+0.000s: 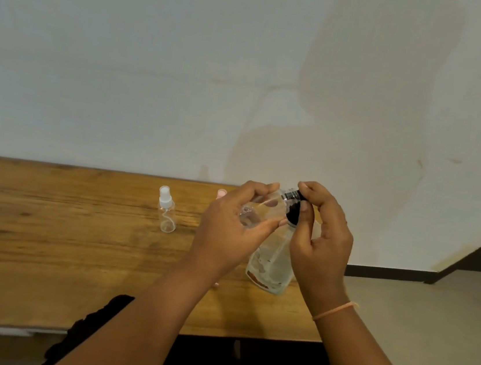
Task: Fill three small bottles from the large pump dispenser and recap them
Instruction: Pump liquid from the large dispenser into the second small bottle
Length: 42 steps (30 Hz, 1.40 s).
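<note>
My left hand (227,226) grips a small clear bottle (255,211), held tilted above the wooden table (59,245). My right hand (321,238) pinches the bottle's black and silver cap (292,197) at its neck. Below my hands stands the large clear pump dispenser (271,265), its black pump top partly hidden behind my fingers. A second small clear bottle with a white spray cap (165,209) stands upright to the left. Behind my left hand only the pink cap of a third bottle (221,192) shows.
The table runs along a white wall (186,69); its right end lies just past the dispenser, with pale floor (427,326) beyond. A dark cloth (94,325) hangs at the near table edge.
</note>
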Each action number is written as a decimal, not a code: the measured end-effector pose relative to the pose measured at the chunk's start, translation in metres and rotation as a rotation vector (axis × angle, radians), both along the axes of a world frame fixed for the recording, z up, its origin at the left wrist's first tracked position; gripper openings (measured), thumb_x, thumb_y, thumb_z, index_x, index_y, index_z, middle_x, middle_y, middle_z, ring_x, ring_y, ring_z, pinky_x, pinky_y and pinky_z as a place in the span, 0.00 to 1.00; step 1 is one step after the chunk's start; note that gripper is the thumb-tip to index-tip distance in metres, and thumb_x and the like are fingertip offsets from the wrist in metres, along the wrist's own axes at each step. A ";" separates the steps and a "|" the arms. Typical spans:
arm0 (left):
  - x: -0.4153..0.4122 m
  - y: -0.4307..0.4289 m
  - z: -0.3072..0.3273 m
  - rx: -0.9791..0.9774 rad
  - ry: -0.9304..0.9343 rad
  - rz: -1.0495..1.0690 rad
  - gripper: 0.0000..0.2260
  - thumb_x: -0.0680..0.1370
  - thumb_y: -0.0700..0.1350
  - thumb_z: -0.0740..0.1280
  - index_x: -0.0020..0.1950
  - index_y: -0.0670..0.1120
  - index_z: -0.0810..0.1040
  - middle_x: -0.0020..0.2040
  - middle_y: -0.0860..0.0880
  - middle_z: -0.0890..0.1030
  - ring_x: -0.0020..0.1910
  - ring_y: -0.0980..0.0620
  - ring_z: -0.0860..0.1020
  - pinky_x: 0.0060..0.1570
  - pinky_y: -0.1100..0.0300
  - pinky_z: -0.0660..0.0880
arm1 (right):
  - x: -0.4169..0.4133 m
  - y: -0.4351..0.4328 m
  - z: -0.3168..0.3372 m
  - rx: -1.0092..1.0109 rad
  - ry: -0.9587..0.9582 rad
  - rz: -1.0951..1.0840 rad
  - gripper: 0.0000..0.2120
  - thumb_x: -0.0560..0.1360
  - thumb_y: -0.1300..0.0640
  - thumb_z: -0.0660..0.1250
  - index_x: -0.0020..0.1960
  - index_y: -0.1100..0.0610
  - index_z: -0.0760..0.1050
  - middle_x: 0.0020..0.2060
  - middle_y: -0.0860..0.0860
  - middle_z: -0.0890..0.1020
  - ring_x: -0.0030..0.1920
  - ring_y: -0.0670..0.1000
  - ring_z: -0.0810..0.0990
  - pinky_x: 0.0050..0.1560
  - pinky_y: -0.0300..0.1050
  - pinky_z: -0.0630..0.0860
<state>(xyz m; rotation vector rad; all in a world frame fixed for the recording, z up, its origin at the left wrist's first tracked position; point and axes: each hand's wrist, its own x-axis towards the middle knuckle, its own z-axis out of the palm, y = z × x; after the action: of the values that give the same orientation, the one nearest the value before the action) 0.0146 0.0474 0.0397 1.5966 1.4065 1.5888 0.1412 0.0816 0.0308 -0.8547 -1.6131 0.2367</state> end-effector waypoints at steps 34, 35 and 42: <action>-0.002 -0.006 0.001 0.058 0.069 0.009 0.19 0.70 0.52 0.73 0.59 0.61 0.75 0.51 0.60 0.81 0.54 0.62 0.79 0.51 0.53 0.80 | -0.005 -0.008 0.015 -0.167 0.232 0.096 0.07 0.79 0.56 0.61 0.52 0.55 0.77 0.47 0.47 0.81 0.51 0.47 0.80 0.51 0.39 0.76; -0.001 -0.005 0.001 0.062 0.079 0.016 0.19 0.70 0.55 0.72 0.60 0.61 0.74 0.51 0.61 0.81 0.55 0.62 0.79 0.52 0.51 0.79 | -0.007 -0.009 0.019 -0.255 0.341 0.136 0.07 0.80 0.57 0.61 0.50 0.56 0.78 0.45 0.48 0.82 0.48 0.48 0.81 0.48 0.39 0.77; -0.001 -0.003 0.003 0.070 0.062 0.012 0.19 0.70 0.48 0.74 0.57 0.62 0.73 0.49 0.63 0.80 0.54 0.65 0.78 0.48 0.69 0.77 | -0.018 -0.006 0.031 -0.467 0.636 0.188 0.06 0.77 0.62 0.65 0.43 0.56 0.78 0.38 0.50 0.83 0.42 0.49 0.82 0.43 0.40 0.79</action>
<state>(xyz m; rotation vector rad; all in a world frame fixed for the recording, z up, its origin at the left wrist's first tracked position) 0.0132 0.0442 0.0428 1.6949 1.4085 1.6247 0.1228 0.0758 0.0622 -0.8573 -1.0428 0.9478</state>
